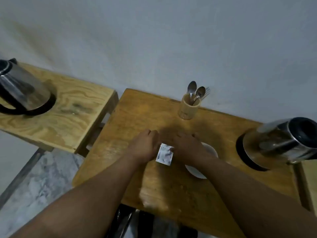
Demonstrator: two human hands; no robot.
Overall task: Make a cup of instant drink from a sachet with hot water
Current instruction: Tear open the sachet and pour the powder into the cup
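A small silvery sachet is held up between both hands above the middle of the wooden table. My left hand pinches its left edge and my right hand pinches its top right corner. Under my right wrist sits a white cup, mostly hidden by the hand and forearm. A steel kettle stands on its black base at the table's right side. A wooden holder with two spoons and a fork stands at the back by the wall.
A second steel kettle on a black base rests on a lower wooden table to the left. A gap separates the two tables. A grey wall runs behind; marbled floor shows at lower left. Dark objects lie below the table's front edge.
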